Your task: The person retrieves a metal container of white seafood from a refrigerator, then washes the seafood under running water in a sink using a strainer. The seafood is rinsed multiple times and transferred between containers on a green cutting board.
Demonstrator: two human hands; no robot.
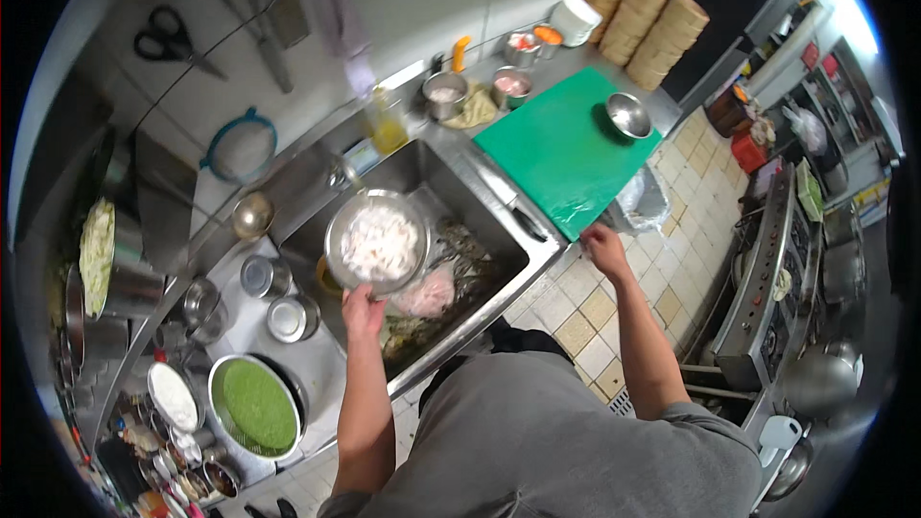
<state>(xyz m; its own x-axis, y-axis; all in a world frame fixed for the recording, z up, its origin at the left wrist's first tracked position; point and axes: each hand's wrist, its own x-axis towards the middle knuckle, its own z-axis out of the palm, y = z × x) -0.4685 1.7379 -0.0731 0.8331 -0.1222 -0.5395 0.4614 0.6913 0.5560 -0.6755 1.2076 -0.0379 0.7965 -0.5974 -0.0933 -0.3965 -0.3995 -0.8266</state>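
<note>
My left hand (363, 311) grips the near rim of a round metal bowl (333, 259) above the steel sink (504, 241). White, wet-looking food pieces (380, 243) fill the bowl; I cannot tell what food they are. Below it in the sink lie a pale pink lump (429, 291), perhaps in a bag, and dark scraps (468, 259). My right hand (603, 250) is beside the near corner of a green cutting board (561, 147), fingers curled. Whether it touches the corner or holds something cannot be made out. A small steel bowl (628, 116) rests on the board's far end.
A black-handled knife (527, 221) lies on the sink's right rim. Left of the sink stand steel canisters (291, 318) and a colander of green paste (255, 403). Bamboo steamers (633, 21) are stacked behind the board. A lined bin (642, 201) and a stove (763, 280) are to the right.
</note>
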